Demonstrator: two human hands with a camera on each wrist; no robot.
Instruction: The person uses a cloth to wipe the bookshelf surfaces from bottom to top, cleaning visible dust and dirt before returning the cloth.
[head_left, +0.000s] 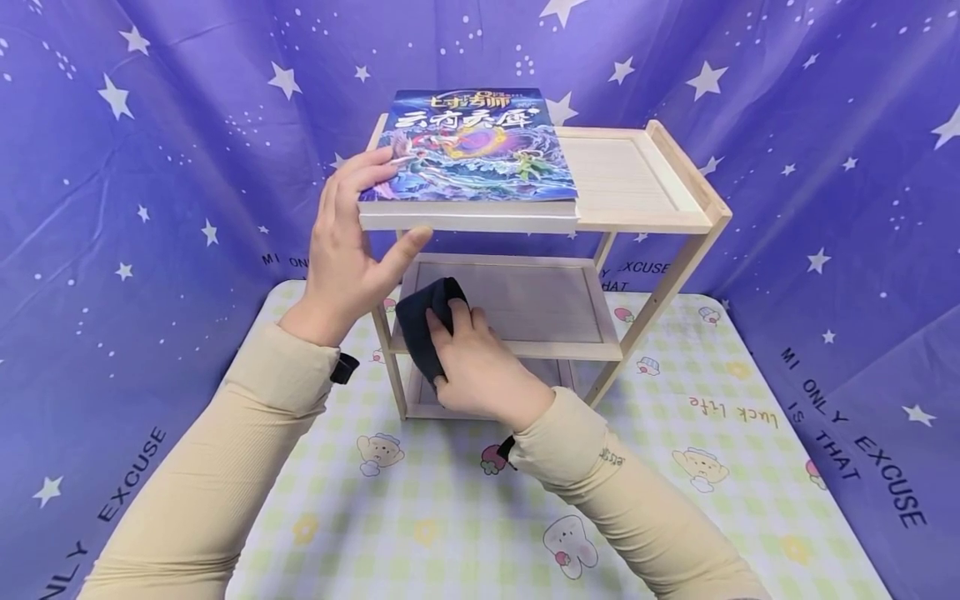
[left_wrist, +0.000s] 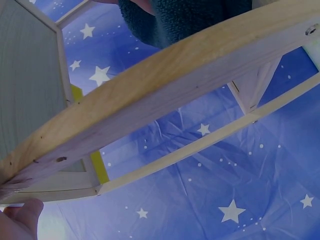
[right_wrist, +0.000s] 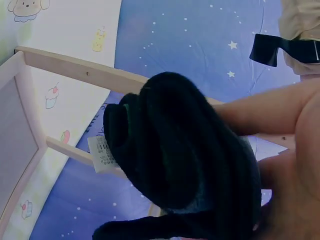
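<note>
A three-tier wooden shelf (head_left: 678,179) stands on the table, with a thick blue illustrated book (head_left: 480,158) lying flat on the left part of its top. My left hand (head_left: 341,242) grips the top's left front corner, fingers over the book's left edge and thumb at the front below the book. In the left wrist view, the thumb (left_wrist: 27,217) shows beside the shelf's wood. Pinched in my right hand (head_left: 480,367) is a folded dark towel (head_left: 423,321), at the left front of the middle tier. Its white label (right_wrist: 102,154) sticks out in the right wrist view.
A checked tablecloth (head_left: 420,517) with cartoon prints covers the table under the shelf. Purple-blue star curtains (head_left: 187,167) close in the back and both sides. A slanting wooden upright (head_left: 660,292) stands to the right of my right hand.
</note>
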